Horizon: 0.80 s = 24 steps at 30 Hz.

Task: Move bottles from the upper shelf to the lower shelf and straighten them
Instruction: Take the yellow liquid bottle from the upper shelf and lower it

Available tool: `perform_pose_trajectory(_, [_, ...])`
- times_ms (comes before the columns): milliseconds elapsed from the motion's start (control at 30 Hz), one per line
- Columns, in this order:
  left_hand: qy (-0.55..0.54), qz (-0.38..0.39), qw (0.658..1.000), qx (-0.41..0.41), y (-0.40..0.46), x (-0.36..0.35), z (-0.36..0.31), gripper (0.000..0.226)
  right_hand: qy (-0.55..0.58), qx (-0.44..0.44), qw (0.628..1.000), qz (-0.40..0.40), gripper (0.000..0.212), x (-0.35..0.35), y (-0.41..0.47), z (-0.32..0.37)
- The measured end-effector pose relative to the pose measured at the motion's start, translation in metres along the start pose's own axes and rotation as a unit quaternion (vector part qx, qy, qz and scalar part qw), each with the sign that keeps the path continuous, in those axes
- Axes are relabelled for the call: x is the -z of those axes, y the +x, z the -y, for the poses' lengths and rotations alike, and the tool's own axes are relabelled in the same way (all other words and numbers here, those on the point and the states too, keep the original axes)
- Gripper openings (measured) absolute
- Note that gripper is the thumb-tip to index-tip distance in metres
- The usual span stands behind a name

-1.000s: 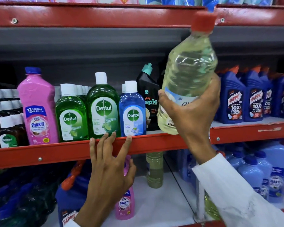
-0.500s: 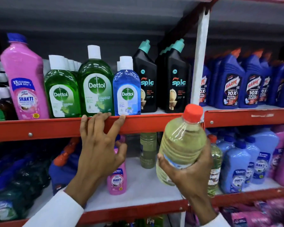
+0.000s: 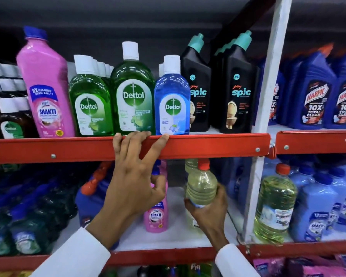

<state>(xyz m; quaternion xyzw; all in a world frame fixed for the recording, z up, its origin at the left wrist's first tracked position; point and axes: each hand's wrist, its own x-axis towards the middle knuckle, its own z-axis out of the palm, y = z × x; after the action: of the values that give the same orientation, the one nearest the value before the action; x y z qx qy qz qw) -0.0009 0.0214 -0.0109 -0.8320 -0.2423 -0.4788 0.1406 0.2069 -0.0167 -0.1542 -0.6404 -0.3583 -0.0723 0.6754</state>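
Observation:
My right hand [image 3: 208, 210] grips a clear bottle of pale yellow liquid [image 3: 201, 186] with a red cap, held upright inside the lower shelf [image 3: 178, 239], just under the red rail. Behind it stands another yellow-liquid bottle [image 3: 190, 165], mostly hidden. My left hand [image 3: 132, 176] rests with its fingers hooked over the red front rail of the upper shelf [image 3: 208, 144], holding no bottle. A small pink Shakti bottle [image 3: 156, 214] stands on the lower shelf between my hands.
The upper shelf carries a pink Shakti bottle [image 3: 46, 86], green and blue Dettol bottles [image 3: 133, 94], black Spic bottles [image 3: 238, 92] and blue Harpic bottles [image 3: 316, 96]. A white upright post [image 3: 266, 116] divides the bays. To its right stands a large yellow bottle [image 3: 274, 204] beside pale blue ones.
My right hand has lowered the yellow bottle from in front of the upper shelf down into the lower shelf. My left hand has stayed on the red rail.

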Motion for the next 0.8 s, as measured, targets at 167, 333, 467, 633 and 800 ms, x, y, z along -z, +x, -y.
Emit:
perform_pose_trajectory(167, [-0.001,-0.005,1.0,0.002,-0.001,-0.003,-0.001,0.084,-0.024,-0.037,0.999,-0.004,0.084,-0.022,0.019,-0.017])
perform_pose_trajectory(333, [-0.008,-0.02,1.0,0.008,-0.001,-0.007,-0.002,0.084,-0.033,-0.05,0.998,-0.021,0.086,-0.03,0.035,-0.023])
perform_pose_trajectory(467, [-0.012,-0.029,0.999,0.011,-0.001,-0.008,-0.002,0.083,-0.051,-0.052,0.997,0.001,0.086,-0.032,0.04,-0.029])
perform_pose_trajectory(633, [0.012,-0.037,0.999,0.016,-0.002,-0.011,-0.006,0.077,-0.063,-0.044,0.997,0.03,0.097,-0.026,0.036,-0.031])
perform_pose_trajectory(800, [0.035,-0.045,0.997,0.047,-0.004,-0.014,-0.017,0.072,-0.086,0.003,0.995,0.058,0.109,0.0,0.014,-0.022])
